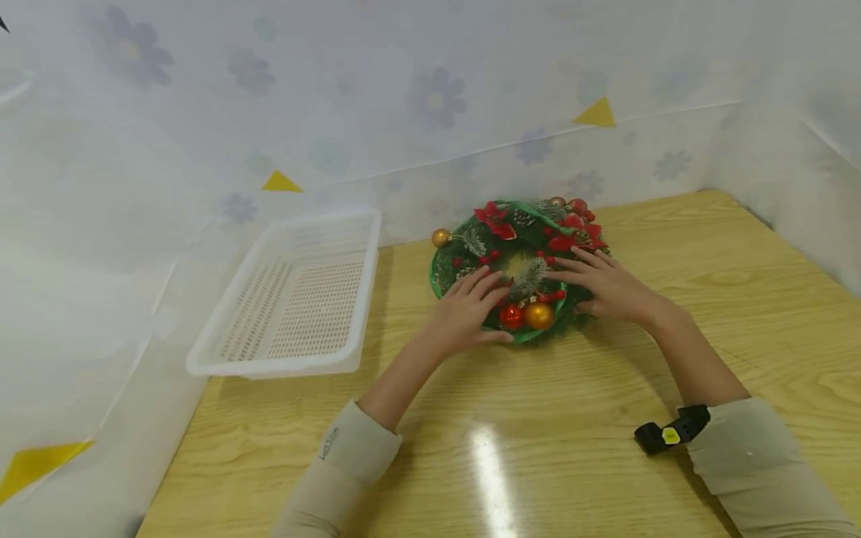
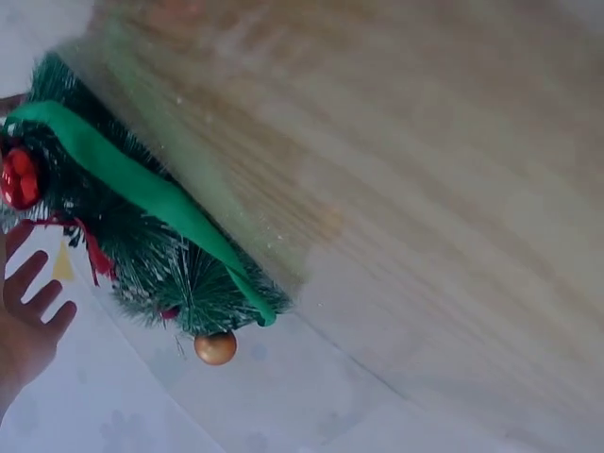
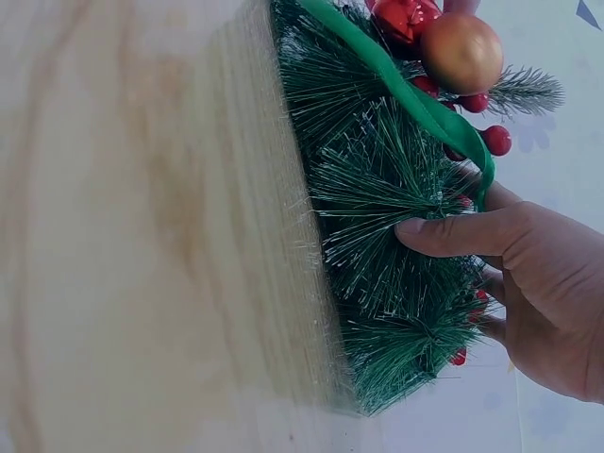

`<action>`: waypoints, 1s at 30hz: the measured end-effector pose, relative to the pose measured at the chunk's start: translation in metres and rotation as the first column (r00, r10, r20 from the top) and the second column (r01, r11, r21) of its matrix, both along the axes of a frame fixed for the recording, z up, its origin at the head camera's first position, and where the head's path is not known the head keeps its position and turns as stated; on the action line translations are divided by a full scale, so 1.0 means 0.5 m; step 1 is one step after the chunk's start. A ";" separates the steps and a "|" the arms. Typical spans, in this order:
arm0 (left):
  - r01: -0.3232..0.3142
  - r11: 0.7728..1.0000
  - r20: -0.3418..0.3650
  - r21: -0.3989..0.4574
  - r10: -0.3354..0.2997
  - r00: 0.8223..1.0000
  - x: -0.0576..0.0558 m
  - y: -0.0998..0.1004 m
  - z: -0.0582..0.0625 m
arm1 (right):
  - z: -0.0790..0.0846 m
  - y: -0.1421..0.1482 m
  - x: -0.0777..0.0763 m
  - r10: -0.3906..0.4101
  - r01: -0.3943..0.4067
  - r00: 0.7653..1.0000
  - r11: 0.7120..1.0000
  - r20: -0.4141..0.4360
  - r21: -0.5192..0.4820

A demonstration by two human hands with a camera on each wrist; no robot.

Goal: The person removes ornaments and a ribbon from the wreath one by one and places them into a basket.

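On the pale wooden table (image 1: 592,411), a white, rectangular, perforated plastic basket (image 1: 282,366) is being supported at nine o'clock of a round, green, red-trimmed pine wreath (image 1: 531,278). Dark writing (image 1: 328,442) on the beige left sleeve (image 1: 359,452) is being blurred past reading. The wreath's eight o'clock edge is being covered by the left hand (image 1: 464,314), fingers spread, its four o'clock edge being touched by the right hand (image 1: 612,290), likewise spread. At the right cuff (image 1: 733,430), a yellow-labelled black strap (image 1: 687,424) is being worn.
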State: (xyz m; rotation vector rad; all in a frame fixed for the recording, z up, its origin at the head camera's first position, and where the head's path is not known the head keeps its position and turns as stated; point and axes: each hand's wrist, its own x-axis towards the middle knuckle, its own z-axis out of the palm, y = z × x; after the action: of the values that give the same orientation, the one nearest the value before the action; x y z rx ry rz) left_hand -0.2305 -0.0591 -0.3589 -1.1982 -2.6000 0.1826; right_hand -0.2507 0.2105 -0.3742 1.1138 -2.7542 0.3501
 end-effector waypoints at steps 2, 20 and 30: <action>0.030 1.000 -0.064 -0.006 -0.030 0.998 0.005 0.006 -0.002 | 0.001 0.001 0.001 0.000 0.000 1.000 1.000 -0.001 -0.002; 0.079 0.994 -0.193 0.078 -0.062 0.979 0.010 0.025 -0.008 | 0.000 0.002 0.003 0.018 -0.019 0.999 0.999 -0.029 -0.029; 0.044 0.991 -0.210 0.128 -0.016 0.978 0.013 0.031 0.007 | 0.002 0.003 0.002 0.002 -0.002 1.000 1.000 0.012 0.003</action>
State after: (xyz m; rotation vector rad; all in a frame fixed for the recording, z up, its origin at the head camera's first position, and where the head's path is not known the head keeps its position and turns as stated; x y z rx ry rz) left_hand -0.2238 -0.0435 -0.3554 -1.1083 -2.3726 0.1212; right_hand -0.2496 0.2122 -0.3730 1.1192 -2.7656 0.3541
